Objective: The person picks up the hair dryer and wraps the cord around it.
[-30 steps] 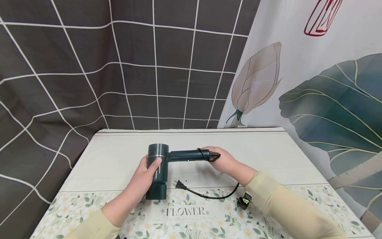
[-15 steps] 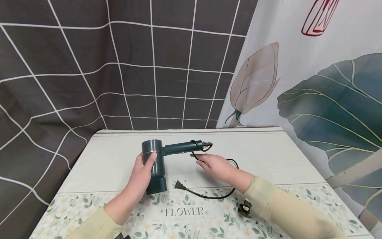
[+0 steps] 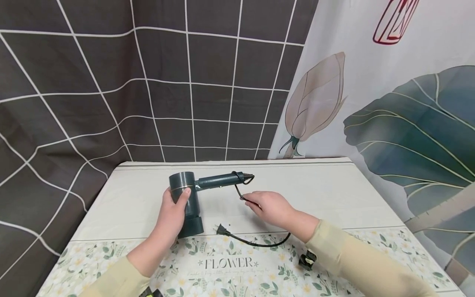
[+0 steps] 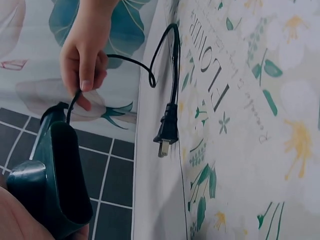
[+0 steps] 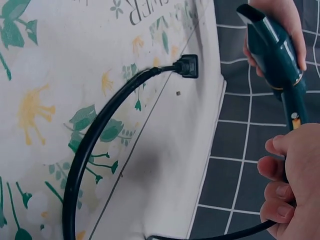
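A dark teal hair dryer is held above the table by my left hand, whose fingers and thumb wrap its barrel. Its handle points right, with a loop of black cord round the end. My right hand pinches the cord a little below that handle end. In the left wrist view the dryer's flat nozzle faces the camera. The two-pronged plug lies on the tablecloth, and its cord curves right toward my right forearm, which hides part of it.
A white tablecloth with a floral printed front half covers the table. Behind it hangs a dark grid-patterned curtain, and a white leaf-printed curtain is at the right. Dark camera mounts sit at my wrists.
My right hand has moved from the handle end down onto the cord and drawn it away from the handle. The dryer has shifted left and slightly up, its handle tilting upward.
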A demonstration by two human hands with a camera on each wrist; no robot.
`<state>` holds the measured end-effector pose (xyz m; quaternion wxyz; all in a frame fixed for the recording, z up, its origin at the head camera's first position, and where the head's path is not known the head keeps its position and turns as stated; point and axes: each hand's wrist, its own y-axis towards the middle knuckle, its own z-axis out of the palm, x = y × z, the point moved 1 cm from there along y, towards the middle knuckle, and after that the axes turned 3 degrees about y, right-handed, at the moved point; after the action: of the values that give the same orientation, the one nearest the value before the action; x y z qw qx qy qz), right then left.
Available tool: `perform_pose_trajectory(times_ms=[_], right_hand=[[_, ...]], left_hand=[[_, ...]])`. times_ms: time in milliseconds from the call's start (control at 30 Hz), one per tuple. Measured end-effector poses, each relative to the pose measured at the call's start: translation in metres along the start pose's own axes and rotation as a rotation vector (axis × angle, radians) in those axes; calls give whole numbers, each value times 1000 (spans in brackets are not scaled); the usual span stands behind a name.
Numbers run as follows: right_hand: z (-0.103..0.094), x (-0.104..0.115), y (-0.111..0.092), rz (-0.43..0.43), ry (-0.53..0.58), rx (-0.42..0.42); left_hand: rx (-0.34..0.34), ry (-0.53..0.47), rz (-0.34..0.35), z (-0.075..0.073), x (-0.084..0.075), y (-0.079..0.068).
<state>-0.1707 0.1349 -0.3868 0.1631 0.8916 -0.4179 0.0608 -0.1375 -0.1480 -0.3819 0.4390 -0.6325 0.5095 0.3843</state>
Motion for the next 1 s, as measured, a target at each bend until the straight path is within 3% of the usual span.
perform_pose_trajectory(times_ms=[367, 1000], right_hand=[[-9, 5, -2, -177, -71, -67], [-27, 7, 6, -277, -110, -155]], left_hand=[[-8, 50, -3, -2, 4, 2], [-29, 112, -18, -9, 6, 8]])
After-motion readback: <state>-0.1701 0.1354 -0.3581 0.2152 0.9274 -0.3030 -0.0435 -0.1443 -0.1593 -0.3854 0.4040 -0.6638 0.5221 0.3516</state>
